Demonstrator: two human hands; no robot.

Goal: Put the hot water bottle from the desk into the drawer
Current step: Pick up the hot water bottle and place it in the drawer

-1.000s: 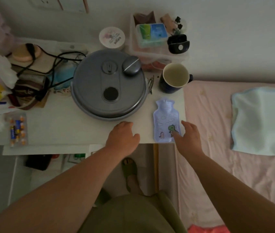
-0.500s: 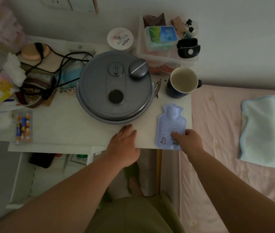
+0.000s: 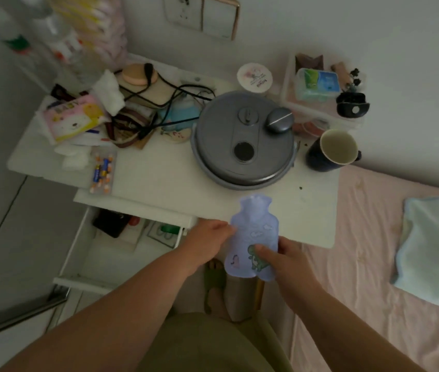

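Note:
The hot water bottle (image 3: 253, 232) is light purple with a green dinosaur print. It is lifted off the white desk (image 3: 159, 178) and hangs over the desk's front edge. My right hand (image 3: 285, 257) grips its lower right corner, thumb on the dinosaur. My left hand (image 3: 207, 241) touches the bottle's left edge with its fingertips. The white drawer (image 3: 78, 269) stands pulled out below the desk at the left, holding a black object and some papers.
A round grey lidded pot (image 3: 242, 140) sits mid-desk, a dark mug (image 3: 332, 150) to its right. Cables, a tissue pack (image 3: 73, 118) and a battery pack (image 3: 102, 170) crowd the left. A pink bed (image 3: 374, 237) with a pale towel (image 3: 438, 251) lies right.
My right hand took hold of the bottle and lifted it off the desk toward me. My left hand came over to its left edge. The view shifted, showing the pulled-out drawer.

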